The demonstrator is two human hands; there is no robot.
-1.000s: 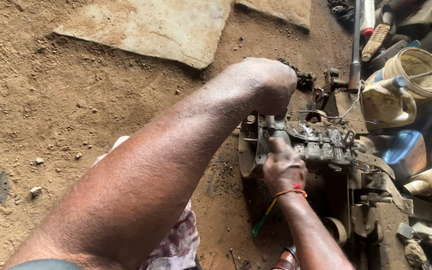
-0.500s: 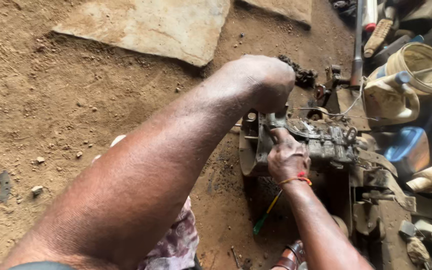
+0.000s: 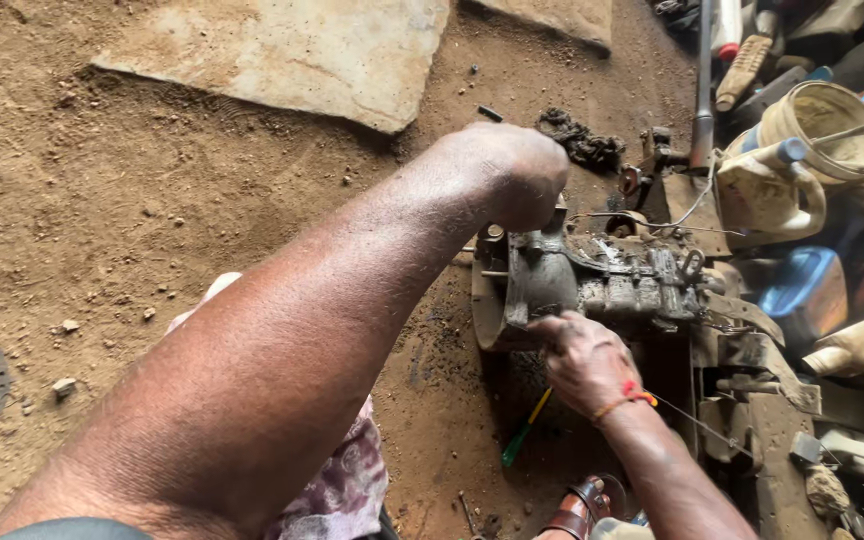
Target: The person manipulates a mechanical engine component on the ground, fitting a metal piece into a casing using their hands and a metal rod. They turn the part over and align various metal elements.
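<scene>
A greasy metal engine casing (image 3: 602, 280) lies on the dirt floor at centre right. My left hand (image 3: 512, 175) is closed in a fist and rests on the casing's upper left edge; what it holds is hidden. My right hand (image 3: 582, 360), with a red and yellow thread band at the wrist, presses on the casing's lower front edge with fingers curled against the metal. A green and yellow screwdriver (image 3: 524, 430) lies on the ground just below my right hand.
A flat stone slab (image 3: 282, 50) lies at upper left on bare earth. Dirty plastic jugs and a bucket (image 3: 812, 150), a metal pipe (image 3: 704, 80) and scrap parts crowd the right side. An oily rag (image 3: 582, 140) lies above the casing. My sandalled foot (image 3: 577, 510) is at bottom.
My right hand has shifted slightly lower on the casing's front. My left fist stays on the upper edge. The view has drifted a little.
</scene>
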